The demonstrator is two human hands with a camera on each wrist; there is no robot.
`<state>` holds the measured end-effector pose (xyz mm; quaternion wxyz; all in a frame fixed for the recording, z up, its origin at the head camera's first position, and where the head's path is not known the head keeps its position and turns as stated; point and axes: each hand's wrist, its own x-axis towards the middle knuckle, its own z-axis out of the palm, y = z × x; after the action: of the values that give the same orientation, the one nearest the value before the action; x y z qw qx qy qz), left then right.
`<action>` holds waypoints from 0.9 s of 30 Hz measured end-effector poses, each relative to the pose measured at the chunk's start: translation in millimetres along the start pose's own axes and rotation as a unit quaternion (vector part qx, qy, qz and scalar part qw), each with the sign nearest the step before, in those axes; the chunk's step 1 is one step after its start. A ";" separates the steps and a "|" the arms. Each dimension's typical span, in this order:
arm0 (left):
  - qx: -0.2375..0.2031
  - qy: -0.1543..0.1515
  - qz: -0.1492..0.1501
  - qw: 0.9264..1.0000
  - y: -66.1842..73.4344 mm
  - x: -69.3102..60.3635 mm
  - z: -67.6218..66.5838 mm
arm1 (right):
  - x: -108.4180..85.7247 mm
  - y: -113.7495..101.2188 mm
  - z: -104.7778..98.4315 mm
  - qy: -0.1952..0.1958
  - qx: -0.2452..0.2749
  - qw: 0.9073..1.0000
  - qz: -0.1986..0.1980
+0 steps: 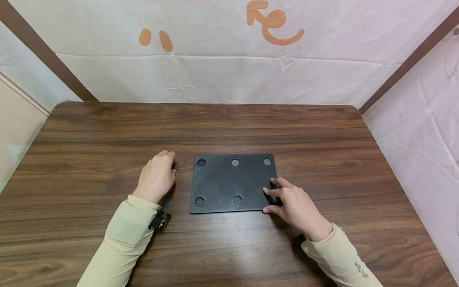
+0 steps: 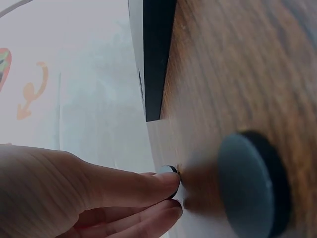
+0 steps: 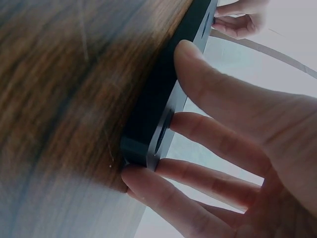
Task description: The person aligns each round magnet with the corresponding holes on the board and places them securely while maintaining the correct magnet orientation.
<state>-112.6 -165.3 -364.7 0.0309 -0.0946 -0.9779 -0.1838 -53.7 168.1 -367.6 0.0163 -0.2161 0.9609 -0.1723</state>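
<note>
A flat black rectangular board (image 1: 229, 181) with round recesses along its long sides lies on the table. My left hand (image 1: 155, 177), left of the board, pinches a small dark disc (image 2: 167, 169) between thumb and fingers, close to the tabletop. A second dark disc (image 1: 167, 202) lies near the left wrist and looms large in the left wrist view. My right hand (image 1: 295, 205) grips the board's near right corner, thumb against the near edge and other fingers on the top and right side. That corner's recess is mostly hidden in the head view.
The brown wood-grain table (image 1: 322, 139) extends around the board on all sides. Behind it hangs a pale sheet (image 1: 215, 75) with orange markings. A black strap piece (image 1: 159, 220) sits on the left wrist.
</note>
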 end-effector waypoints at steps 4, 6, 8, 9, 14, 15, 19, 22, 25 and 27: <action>-0.004 0.000 0.004 1.000 0.3 0.3 0.5 | 0.5 -0.1 0.1 0.002 -0.001 1.000 -0.002; -0.007 0.000 0.007 1.000 0.6 0.2 1.0 | 0.5 -0.1 0.0 0.002 -0.001 1.000 -0.003; -0.009 0.000 0.009 1.000 0.9 0.0 1.5 | 0.5 -0.2 -0.2 0.002 0.000 1.000 -0.002; -0.010 0.000 0.010 1.000 1.1 -0.1 1.8 | 0.5 -0.2 -0.3 0.001 0.000 1.000 -0.001; -0.009 0.001 0.017 1.000 2.4 0.0 3.0 | 0.5 -0.3 -0.8 -0.004 0.000 1.000 0.003; -0.008 0.001 0.019 1.000 2.7 0.1 3.2 | 0.5 -0.4 -1.0 -0.004 0.000 1.000 0.004; -0.006 -0.003 0.021 1.000 4.1 0.5 4.0 | 0.5 -0.5 -0.8 -0.004 -0.002 1.000 0.004; -0.005 -0.006 0.022 1.000 5.2 0.8 4.5 | 0.6 -0.4 -0.4 -0.002 -0.003 1.000 0.002; -0.004 -0.006 0.024 1.000 6.3 1.1 4.9 | 0.6 -0.1 -0.2 -0.003 -0.004 1.000 0.002; -0.006 -0.003 0.027 1.000 7.3 1.4 5.2 | 0.6 0.0 -0.1 -0.002 -0.003 1.000 0.002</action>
<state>-112.7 -156.5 -366.9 0.0322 -0.1215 -0.9741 -0.1880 -54.3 167.9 -367.5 0.0182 -0.2145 0.9619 -0.1684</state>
